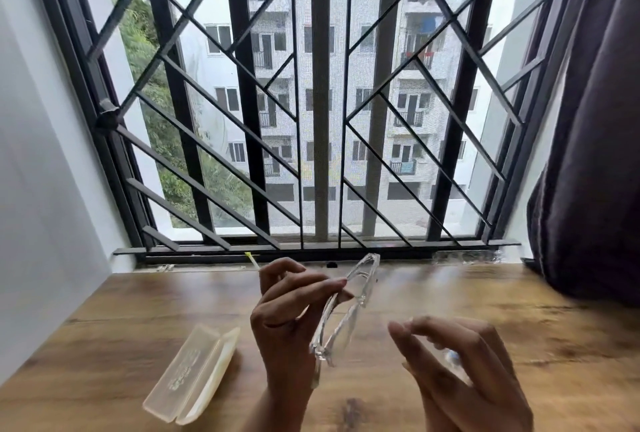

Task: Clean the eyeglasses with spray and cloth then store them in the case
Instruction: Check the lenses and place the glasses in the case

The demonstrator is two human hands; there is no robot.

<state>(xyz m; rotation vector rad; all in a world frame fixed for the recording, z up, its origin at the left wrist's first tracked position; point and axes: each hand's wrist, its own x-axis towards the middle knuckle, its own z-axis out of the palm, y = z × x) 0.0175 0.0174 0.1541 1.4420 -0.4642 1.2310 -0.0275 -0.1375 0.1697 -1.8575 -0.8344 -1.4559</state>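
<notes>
We see the eyeglasses [337, 331], a clear transparent frame, held up in the air by the left hand [287, 310]. The fingers [329, 283] and thumb pinch the frame near its middle, so the hand is clamped on the glasses. The frame stands on edge, one end pointing up and away, the other down toward us. Because the plastic is see-through, we can hardly trace the lenses and temples against what lies behind them, and we cannot tell whether the temples are folded. Just right of the eyeglasses, apart from them, hangs the right hand [464, 362], smeared by motion, its fingers loosely curled. A pale blur shows behind those fingers, and we cannot tell whether it is something held or only glare, so we cannot say whether this grip is closed on anything. Both forearms are cut off by the lower edge. Below and left of the eyeglasses lies the case [194, 376], a translucent cream box lying open, its printed marking too soft to read. Under the eyeglasses spreads the wooden table [519, 310]. Beyond them and a little to the left a thin yellow-tipped stick [251, 260] pokes out from behind the left hand, its lower part hidden. Farther behind the eyeglasses rises the dark window grille [318, 102], with an apartment block [277, 50] and trees [149, 85] outside. Far right of the eyeglasses hangs a dark curtain [588, 154], cut off by the edge. Far left is a pale wall [45, 171].
</notes>
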